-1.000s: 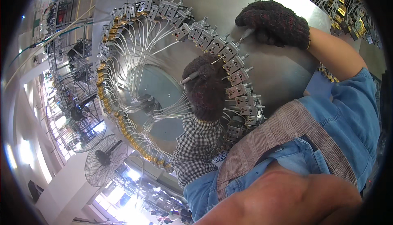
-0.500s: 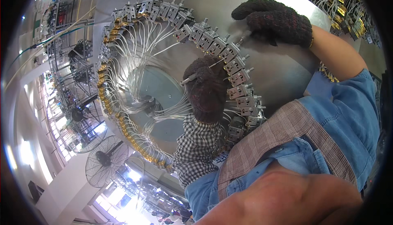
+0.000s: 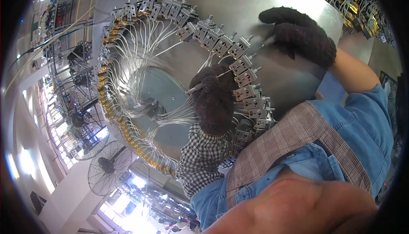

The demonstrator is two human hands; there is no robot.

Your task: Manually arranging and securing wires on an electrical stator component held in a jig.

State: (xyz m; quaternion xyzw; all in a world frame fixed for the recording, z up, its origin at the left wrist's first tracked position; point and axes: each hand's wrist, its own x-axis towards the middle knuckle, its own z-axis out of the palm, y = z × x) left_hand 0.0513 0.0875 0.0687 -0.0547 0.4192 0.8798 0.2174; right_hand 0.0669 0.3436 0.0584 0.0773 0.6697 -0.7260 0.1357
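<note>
My left hand (image 3: pixel 211 99), in a dark knitted glove, is closed round a slim rod-like metal tool (image 3: pixel 196 88). The tool's thin shaft runs up to the right, to the ring of small metal boxes (image 3: pixel 241 65). My right hand (image 3: pixel 304 36), gloved alike, is closed round another slim tool (image 3: pixel 268 41), whose thin tip points at the boxes from outside the ring. Stub shafts stick out of the boxes, and pale wires (image 3: pixel 142 50) run from them inward to a bundle. My fingertips are mostly hidden by the gloves.
The ring lies on a shiny metal tabletop (image 3: pixel 294 78), with a round grey disc (image 3: pixel 170 87) in its middle. Brass-coloured parts (image 3: pixel 111 110) line its left side. More wired parts (image 3: pixel 355 8) are piled at the far right. A caged fan (image 3: pixel 106 164) stands beyond the table's left edge.
My right hand has moved right and slightly down, drawing its tool away from the boxes. My left hand keeps its tool, almost in place. The ring has shifted slightly left in view.
</note>
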